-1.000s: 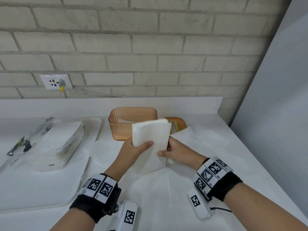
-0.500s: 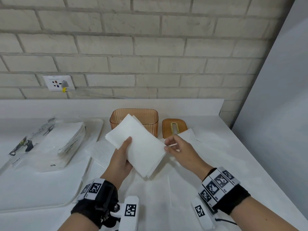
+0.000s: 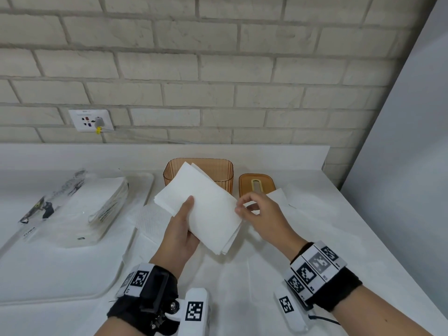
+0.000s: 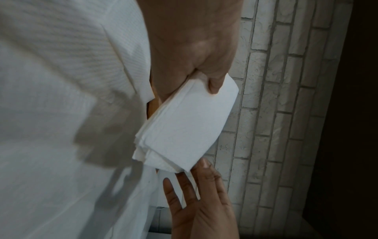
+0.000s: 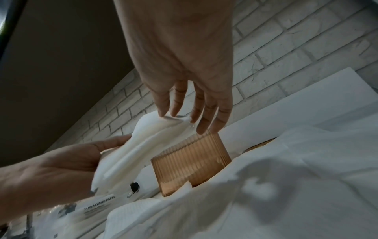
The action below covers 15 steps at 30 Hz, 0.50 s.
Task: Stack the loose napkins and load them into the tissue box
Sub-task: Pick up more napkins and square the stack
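Note:
A stack of white folded napkins (image 3: 208, 209) lies tilted in my left hand (image 3: 186, 214), which grips its near-left end with the thumb on top and the fingers underneath. My right hand (image 3: 244, 207) is at the stack's right edge, its fingers loosely straight and the fingertips touching the paper. The left wrist view shows the stack (image 4: 188, 122) with its lower layers fanned out. The amber ribbed tissue box (image 3: 223, 173) stands open just behind the stack, and its amber lid (image 3: 257, 184) lies to the right of it. From the right wrist, the box (image 5: 190, 163) is below the stack (image 5: 132, 155).
Loose white napkins (image 3: 242, 287) cover the counter under my hands. A white tray (image 3: 60, 275) on the left carries a plastic-wrapped paper pack (image 3: 80, 209). A brick wall with a socket (image 3: 91, 120) is behind, and a grey panel (image 3: 412, 166) closes the right side.
One second ago both hands held the stack upright. It now lies tilted in my left hand alone, and my right hand has let go and touches its right edge.

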Available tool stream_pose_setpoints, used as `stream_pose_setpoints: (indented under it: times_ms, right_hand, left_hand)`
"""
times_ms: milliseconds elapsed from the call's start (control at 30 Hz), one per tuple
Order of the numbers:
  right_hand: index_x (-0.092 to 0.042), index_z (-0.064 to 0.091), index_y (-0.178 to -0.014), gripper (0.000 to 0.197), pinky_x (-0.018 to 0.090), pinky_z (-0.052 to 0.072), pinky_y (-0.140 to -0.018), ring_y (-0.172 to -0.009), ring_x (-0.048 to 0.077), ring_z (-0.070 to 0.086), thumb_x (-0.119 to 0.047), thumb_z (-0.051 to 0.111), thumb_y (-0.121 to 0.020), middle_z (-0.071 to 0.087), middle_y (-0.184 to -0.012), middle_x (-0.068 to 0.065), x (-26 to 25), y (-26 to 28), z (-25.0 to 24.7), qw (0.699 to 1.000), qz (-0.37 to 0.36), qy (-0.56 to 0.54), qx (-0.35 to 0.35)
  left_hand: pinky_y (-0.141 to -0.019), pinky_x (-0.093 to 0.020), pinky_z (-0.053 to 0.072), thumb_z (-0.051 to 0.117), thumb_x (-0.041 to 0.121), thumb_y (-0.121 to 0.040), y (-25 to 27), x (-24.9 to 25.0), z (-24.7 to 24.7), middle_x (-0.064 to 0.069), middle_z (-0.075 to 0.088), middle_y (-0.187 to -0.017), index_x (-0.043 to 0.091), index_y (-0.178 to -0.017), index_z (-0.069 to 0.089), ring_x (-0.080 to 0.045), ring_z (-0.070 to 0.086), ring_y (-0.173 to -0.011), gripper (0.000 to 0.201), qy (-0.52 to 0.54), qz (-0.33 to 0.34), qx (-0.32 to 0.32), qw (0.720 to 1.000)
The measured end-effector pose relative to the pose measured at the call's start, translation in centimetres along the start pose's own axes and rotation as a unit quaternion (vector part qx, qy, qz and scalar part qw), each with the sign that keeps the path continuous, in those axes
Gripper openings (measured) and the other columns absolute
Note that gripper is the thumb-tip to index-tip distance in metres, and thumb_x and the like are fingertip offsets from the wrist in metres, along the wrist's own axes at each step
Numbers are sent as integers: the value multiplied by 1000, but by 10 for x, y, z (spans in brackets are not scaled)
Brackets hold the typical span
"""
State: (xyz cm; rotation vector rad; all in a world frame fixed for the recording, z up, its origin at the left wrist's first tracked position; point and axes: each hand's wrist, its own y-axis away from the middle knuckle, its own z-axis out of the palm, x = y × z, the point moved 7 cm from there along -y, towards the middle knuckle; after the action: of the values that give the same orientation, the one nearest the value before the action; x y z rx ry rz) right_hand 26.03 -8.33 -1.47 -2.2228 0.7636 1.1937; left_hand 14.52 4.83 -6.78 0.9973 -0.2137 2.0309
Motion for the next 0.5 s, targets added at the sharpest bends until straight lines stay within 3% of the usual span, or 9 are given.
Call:
stream_pose_setpoints:
  times_ms: [167,233,300,400,500]
  right_hand:
    - [-20,56,-88,13,20,40,-66,-94,16,55,-30,64,-87,59,-105,-1,1,-6,2,999,28,-15,-17]
    - [-20,56,-84,14,21,41,-67,-94,19,56,-31,64,-87,61,-103,1,1,-6,3,999,34,-26,-29]
    - [-22,55,-87,12,19,42,-67,-93,17,57,-28,65,-87,61,-102,-2,-2,-6,0,999,29,-33,-17]
    - [-28,53,-89,18,12,41,-67,-90,6,55,-22,69,-84,57,-103,-9,-10,-3,-8,1000,-11,-14,23]
    - [-35,54,-86,23,8,39,-70,-93,4,54,-20,71,-82,53,-106,-12,-16,0,-5,999,-44,17,15]
  left_hand:
    - [-75,-42,57,56,28,-93,0,1,0,-9,68,-118,17,-134,46,-26,66,-106,44,11,1,0,1000]
    - [-79,-44,56,55,27,-94,1,2,0,-9,68,-117,18,-133,47,-27,66,-106,41,13,5,-5,1000]
    - [-85,-48,53,54,25,-94,2,2,-1,-8,70,-114,19,-129,49,-28,65,-107,36,24,6,-6,1000]
    - [-90,-49,51,53,25,-95,2,3,-1,-9,68,-118,18,-131,48,-28,64,-110,38,33,11,-6,999]
    - [-88,-49,53,52,27,-95,2,3,0,-11,66,-122,17,-134,47,-29,64,-110,40,24,18,-14,999]
